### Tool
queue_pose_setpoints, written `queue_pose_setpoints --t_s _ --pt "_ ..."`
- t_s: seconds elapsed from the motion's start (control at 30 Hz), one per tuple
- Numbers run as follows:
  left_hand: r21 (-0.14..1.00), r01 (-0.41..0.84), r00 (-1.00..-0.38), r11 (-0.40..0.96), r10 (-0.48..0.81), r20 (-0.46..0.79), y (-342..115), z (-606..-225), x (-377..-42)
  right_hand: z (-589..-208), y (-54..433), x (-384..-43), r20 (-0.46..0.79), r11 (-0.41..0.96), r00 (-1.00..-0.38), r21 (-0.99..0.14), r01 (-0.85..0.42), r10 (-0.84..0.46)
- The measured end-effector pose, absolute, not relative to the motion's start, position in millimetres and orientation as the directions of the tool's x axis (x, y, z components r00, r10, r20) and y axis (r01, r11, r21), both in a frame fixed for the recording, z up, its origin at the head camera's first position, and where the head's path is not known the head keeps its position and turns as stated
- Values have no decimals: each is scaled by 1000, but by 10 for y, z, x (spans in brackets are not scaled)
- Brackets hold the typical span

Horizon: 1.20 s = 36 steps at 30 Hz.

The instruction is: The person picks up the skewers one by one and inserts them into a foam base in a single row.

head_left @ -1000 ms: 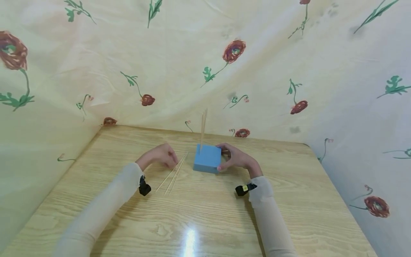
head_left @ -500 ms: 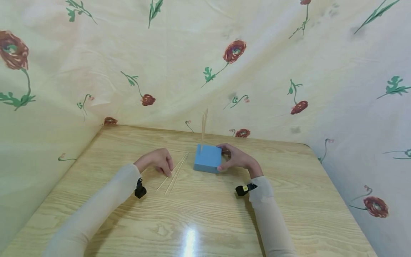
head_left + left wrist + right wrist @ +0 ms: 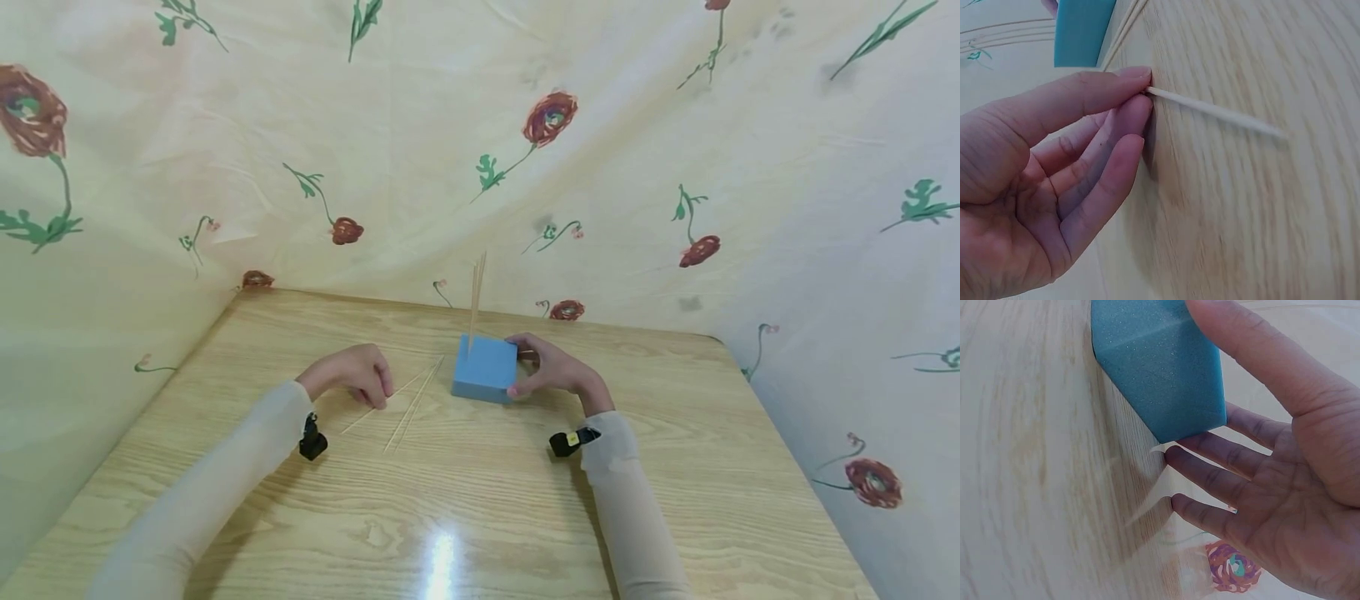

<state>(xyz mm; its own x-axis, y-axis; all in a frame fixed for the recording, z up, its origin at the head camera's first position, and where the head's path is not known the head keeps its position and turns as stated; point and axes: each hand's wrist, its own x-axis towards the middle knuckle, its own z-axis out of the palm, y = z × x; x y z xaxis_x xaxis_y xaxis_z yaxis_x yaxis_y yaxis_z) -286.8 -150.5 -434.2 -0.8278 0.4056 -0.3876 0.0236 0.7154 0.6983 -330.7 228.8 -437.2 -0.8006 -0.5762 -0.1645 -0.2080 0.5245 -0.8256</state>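
A blue foam block (image 3: 489, 365) sits on the table, with several thin wooden skewers (image 3: 476, 304) standing nearly upright in its left part. My right hand (image 3: 553, 368) holds the block at its right side, the thumb at the front corner and fingers behind. In the right wrist view the other fingers touch the table beside the foam. To the left, my left hand (image 3: 362, 375) pinches one skewer (image 3: 1216, 112) between thumb and fingertips, low over the table. A few loose skewers (image 3: 408, 414) lie between that hand and the block, their far ends close together.
The wood-grained table (image 3: 480, 508) reaches back to a hanging floral cloth (image 3: 420, 150), which also closes off both sides. A black wrist camera (image 3: 312, 439) is strapped at the left cuff, and another black camera (image 3: 566, 442) at the right.
My left hand has taken hold of a skewer and drawn it leftward, away from the loose ones. The right hand and the foam block stay in place.
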Motion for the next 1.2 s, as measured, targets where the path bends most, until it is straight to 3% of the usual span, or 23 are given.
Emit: queue_pose_setpoints --t_s 0.53,1.2 --pt "737 123 -754 664 546 -366 -1698 -4354 -2873 -4384 2307 -3311 -161 518 -799 -829 -208 -579" --pt "732 117 -806 671 495 -325 -1825 -4408 -2845 -4380 2302 -3322 -168 528 -799 -823 -208 -577"
